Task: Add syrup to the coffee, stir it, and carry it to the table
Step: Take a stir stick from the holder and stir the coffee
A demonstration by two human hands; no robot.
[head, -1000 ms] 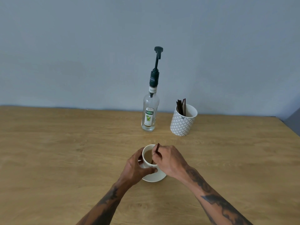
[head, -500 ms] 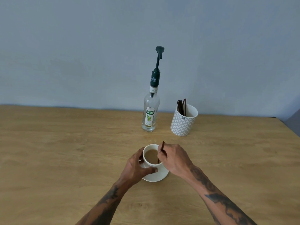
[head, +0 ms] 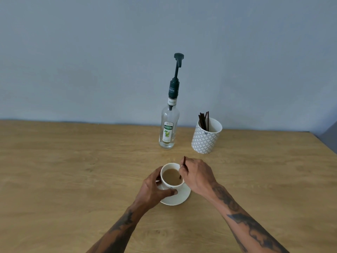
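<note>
A white cup [head: 168, 184] of light brown coffee stands on a white saucer [head: 179, 198] on the wooden counter. My left hand [head: 154, 190] wraps the cup's left side, thumb on its front. My right hand [head: 197, 177] pinches a dark stir stick [head: 183, 161] whose lower end dips into the coffee at the cup's right rim. Behind the cup stands a clear syrup bottle [head: 168, 130] with a dark green pump.
A white patterned holder [head: 206, 136] with several dark stir sticks stands right of the bottle. The wooden counter [head: 73, 170] meets a pale blue wall at the back; its right edge slants away at the far right.
My right hand has moved the stick from the cup's middle to its right rim, uncovering the coffee. My left hand has stayed on the cup.
</note>
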